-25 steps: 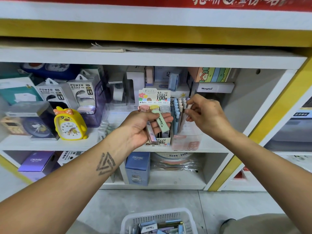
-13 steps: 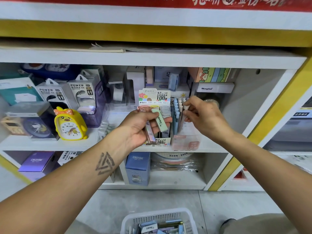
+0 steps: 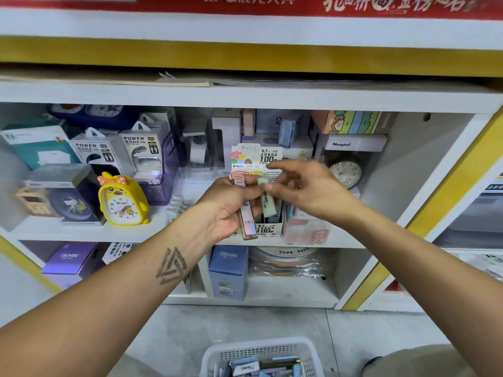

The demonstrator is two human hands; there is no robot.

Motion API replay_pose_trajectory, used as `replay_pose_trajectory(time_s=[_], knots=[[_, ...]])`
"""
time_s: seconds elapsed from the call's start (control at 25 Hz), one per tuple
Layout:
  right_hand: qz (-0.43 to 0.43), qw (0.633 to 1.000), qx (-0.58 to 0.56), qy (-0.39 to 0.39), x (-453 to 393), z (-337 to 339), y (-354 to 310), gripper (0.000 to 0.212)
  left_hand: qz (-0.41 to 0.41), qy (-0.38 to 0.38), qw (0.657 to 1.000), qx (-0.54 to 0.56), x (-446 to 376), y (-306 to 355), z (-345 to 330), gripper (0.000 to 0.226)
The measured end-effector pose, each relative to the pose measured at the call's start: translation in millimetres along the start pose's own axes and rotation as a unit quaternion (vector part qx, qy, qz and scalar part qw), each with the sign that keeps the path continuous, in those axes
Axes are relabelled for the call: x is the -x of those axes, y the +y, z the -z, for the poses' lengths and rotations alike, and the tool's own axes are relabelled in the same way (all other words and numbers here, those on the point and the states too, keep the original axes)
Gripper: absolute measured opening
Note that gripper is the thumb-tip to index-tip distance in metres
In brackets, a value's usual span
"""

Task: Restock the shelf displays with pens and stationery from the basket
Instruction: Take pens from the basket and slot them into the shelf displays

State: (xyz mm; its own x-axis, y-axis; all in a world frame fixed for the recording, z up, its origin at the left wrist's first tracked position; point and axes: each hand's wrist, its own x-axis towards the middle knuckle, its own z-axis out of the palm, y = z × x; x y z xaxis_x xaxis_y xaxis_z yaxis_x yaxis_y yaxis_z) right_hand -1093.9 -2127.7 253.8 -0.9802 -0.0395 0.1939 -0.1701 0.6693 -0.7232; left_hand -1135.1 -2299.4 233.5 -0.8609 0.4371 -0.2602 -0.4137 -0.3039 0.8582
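Two lead-refill cases, pink (image 3: pixel 248 213) and green (image 3: pixel 268 202), sit fanned in the curled left hand (image 3: pixel 231 210) for easy picking, the right hand (image 3: pixel 307 191) pinching the green one's top, the display box (image 3: pixel 268 229) just beyond at 12 o'clock, the basket (image 3: pixel 261 352) at 6 o'clock.

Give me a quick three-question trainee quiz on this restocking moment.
1. True or false: the left hand holds both a pink lead case and a green lead case.
2. The right hand is: A) in the basket, B) pinching the green case's top, C) on the yellow duck clock.
3. Fill in: the lead display box stands on the ____ shelf.

Key: 1 true; 2 B; 3 middle.
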Motion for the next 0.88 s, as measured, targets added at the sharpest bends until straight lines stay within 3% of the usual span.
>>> replay_pose_trajectory(time_s=[0.12,0.32,0.4,0.52,0.6,0.76,0.88], knots=[[-0.020,0.998,-0.047,-0.045,-4,-13,-10,0.032,-0.011,0.003,1.000,-0.018,6,4,5,0.029],[-0.080,0.967,-0.243,0.011,-13,-15,-17,0.014,-0.012,0.035,0.999,-0.019,12,20,20,0.026],[-0.079,0.962,-0.261,0.022,-17,-17,-19,0.011,-0.017,0.083,0.996,-0.041,14,30,30,0.021],[-0.041,0.971,-0.230,0.055,-26,-29,-25,0.015,-0.018,0.191,0.976,-0.102,18,46,56,0.012],[0.000,0.983,-0.161,0.085,-35,-41,-28,0.018,-0.006,0.241,0.961,-0.134,20,56,74,0.018],[0.068,0.991,-0.072,0.091,-51,-67,-33,0.016,0.026,0.229,0.970,-0.076,30,69,94,0.052],[0.111,0.989,0.025,0.090,-63,-88,-36,0.017,0.027,0.218,0.975,-0.031,36,71,105,0.044]])
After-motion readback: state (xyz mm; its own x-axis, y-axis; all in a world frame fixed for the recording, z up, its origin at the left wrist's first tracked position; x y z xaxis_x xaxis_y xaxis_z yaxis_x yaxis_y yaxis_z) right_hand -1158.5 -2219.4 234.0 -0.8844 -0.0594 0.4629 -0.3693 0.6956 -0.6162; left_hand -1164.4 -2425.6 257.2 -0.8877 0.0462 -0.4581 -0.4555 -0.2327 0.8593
